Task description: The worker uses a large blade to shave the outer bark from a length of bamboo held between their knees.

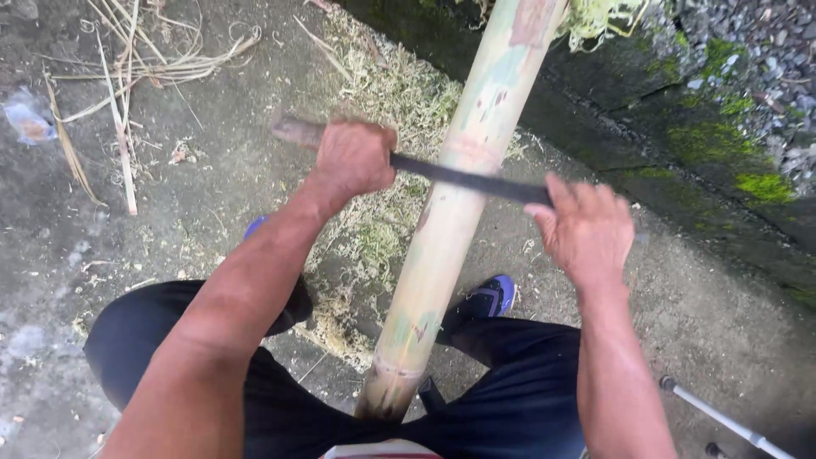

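A pale, green-streaked bamboo pole runs between both hands, its skin scraped. The left hand grips the dark blade's handle; the right hand clasps its far end, the blade lying across the pole.

Left hand fisted — right hand pressing, arms outstretched.

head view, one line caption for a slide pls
Both hands, left and right, hold a long blade across a bamboo pole.

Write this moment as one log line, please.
left hand: grips knife handle | right hand: presses far end of blade | blade: across bamboo pole | ground: shavings
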